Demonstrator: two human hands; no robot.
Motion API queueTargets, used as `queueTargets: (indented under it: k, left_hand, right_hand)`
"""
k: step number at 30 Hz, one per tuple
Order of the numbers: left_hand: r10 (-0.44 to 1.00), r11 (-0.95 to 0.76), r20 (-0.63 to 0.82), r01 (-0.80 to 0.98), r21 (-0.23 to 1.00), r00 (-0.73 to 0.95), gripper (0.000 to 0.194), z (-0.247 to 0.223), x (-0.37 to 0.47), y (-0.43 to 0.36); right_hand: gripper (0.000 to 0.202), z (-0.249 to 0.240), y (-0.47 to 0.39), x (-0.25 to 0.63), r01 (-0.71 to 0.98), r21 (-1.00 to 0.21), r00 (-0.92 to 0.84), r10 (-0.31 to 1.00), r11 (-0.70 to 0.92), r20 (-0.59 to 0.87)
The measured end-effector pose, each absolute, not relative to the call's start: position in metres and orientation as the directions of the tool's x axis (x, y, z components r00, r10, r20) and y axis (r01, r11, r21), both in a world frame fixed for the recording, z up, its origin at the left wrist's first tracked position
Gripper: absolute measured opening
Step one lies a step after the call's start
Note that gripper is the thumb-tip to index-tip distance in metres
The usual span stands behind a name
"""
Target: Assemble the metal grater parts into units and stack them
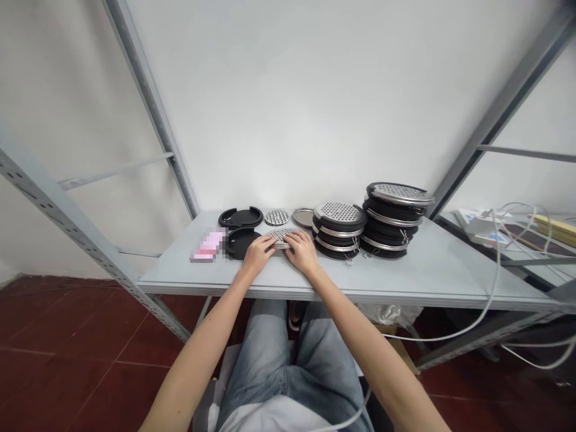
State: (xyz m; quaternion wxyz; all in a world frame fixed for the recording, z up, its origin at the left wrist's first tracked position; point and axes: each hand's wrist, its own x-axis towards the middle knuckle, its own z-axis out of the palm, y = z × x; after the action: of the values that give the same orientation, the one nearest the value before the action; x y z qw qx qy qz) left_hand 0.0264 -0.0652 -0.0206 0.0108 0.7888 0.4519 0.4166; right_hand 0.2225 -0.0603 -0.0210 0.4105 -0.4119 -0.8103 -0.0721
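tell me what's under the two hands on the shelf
A perforated metal disc lies under the left hand and right hand. Its near part is covered by fingers, so what's beneath it can't be seen.

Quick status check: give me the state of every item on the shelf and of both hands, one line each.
Left hand: fingers resting on the perforated disc, grip unclear.
Right hand: fingers on the same disc, grip unclear.
Perforated disc: flat on the shelf between the hands.
Second perforated disc: lying loose, untouched.
Plain metal lid: lying flat.
Black rings: two, empty, unstacked.
Short stack: assembled, upright.
Tall stack: assembled, top piece tilted.
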Motion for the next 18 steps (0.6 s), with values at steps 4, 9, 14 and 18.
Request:
queueTargets:
  k: [4,9,14,18]
  left_hand:
    - [0.709,-0.602,0.639,0.729,0.328,0.298,0.032,-0.019,0.028,-0.066]
    - [0.679,-0.597,0.64,0.779,0.195,0.36,0.039,-0.014,0.032,-0.07]
    - [0.74,-0.457,0.622,0.87,0.185,0.256,0.045,-0.007,0.034,-0.073]
    - [0.825,-0.33,0.531,0.927,0.177,0.192,0.042,-0.006,0.024,-0.077]
  right_hand:
    - [0.035,-0.022,-0.06,0.223,0.733,-0.223,-0.353,0.639,0.643,0.683]
    - [0.034,-0.022,-0.059,0.224,0.773,-0.283,-0.284,0.709,0.567,0.646]
    - [0.037,-0.018,-0.063,0.221,0.84,-0.28,-0.238,0.78,0.465,0.579]
    - [0.036,-0.016,-0.063,0.22,0.86,-0.293,-0.209,0.813,0.418,0.544]
